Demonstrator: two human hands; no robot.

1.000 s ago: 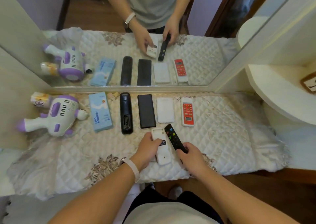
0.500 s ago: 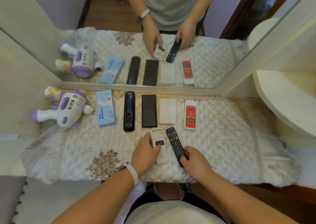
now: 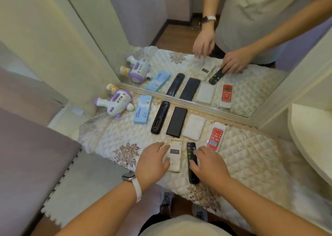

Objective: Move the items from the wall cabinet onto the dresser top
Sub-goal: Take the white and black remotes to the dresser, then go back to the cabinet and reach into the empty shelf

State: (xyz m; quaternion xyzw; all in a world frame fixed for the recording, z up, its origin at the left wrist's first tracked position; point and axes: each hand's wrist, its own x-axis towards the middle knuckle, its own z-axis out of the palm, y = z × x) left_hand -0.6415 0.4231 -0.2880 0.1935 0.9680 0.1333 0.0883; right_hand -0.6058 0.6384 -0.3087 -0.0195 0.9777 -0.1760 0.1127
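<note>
A white remote (image 3: 175, 154) and a black remote with coloured buttons (image 3: 190, 161) lie side by side on the quilted dresser top (image 3: 251, 156), near its front edge. My left hand (image 3: 152, 162) hovers just left of the white remote with fingers spread; the mirror shows it lifted clear. My right hand (image 3: 211, 164) lies open over the black remote, fingertips resting on it. Behind them stand a row: a purple-and-white toy (image 3: 116, 104), a blue box (image 3: 142, 109), a black remote (image 3: 160, 117), a flat black device (image 3: 177, 121), a white box (image 3: 194, 127) and a red-and-white remote (image 3: 216, 136).
A mirror (image 3: 197, 37) rises behind the row and repeats the items and a person's arms. A small bottle (image 3: 111, 88) stands by the toy. A rounded white shelf (image 3: 309, 136) juts in at the right. A grey cushion (image 3: 27, 154) and a pale mat (image 3: 86, 181) lie left.
My left hand has let go of the white remote and opened beside it. My right hand has released its grip on the black remote, which now lies flat. The view has swung to the left.
</note>
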